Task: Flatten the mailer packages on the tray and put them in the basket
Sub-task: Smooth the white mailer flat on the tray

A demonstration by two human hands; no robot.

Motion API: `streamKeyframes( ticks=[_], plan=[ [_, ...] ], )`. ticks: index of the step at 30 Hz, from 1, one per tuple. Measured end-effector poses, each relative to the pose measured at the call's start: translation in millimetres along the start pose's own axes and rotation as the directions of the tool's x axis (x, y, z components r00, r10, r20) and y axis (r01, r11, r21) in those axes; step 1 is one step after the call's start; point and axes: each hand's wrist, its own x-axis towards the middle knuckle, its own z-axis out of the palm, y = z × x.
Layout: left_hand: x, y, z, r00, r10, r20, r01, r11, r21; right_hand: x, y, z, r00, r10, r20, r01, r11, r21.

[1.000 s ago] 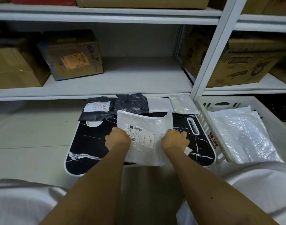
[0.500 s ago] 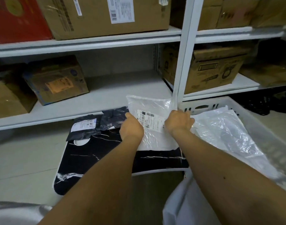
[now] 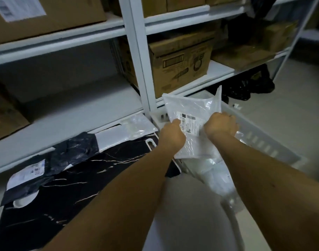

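Hands (both) gripping mailer, over basket

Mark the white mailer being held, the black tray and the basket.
white mailer (image 3: 189, 105): head view, on its upper plastic above the label.
black tray (image 3: 68, 201): head view, on a bare stretch of its marbled surface.
basket (image 3: 260, 140): head view, on its slotted right wall.
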Motion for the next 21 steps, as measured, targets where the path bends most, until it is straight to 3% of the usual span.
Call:
streamKeyframes(
  ticks=[6,13,17,21],
  plan=[
    [38,14,49,0.980,0.017,0.201,-0.023,0.999,0.028,39,41,32,1.000,0.024,0.001,-0.023,0.990,-0.138],
    [74,-8,80,0.959,-0.112,0.262,0.087,0.991,0.105,74,38,73,0.991,-0.132,0.028,0.135,0.972,-0.194],
    [90,-19,90,0.980,-0.077,0.183,0.020,0.955,0.296,100,25,97,0.981,-0.185,0.059,0.193,0.968,-0.162],
    [102,-25,100,0.988,-0.086,0.128,-0.001,0.827,0.562,110,22,121,0.990,-0.079,0.120,0.107,0.961,-0.256]
  ],
)
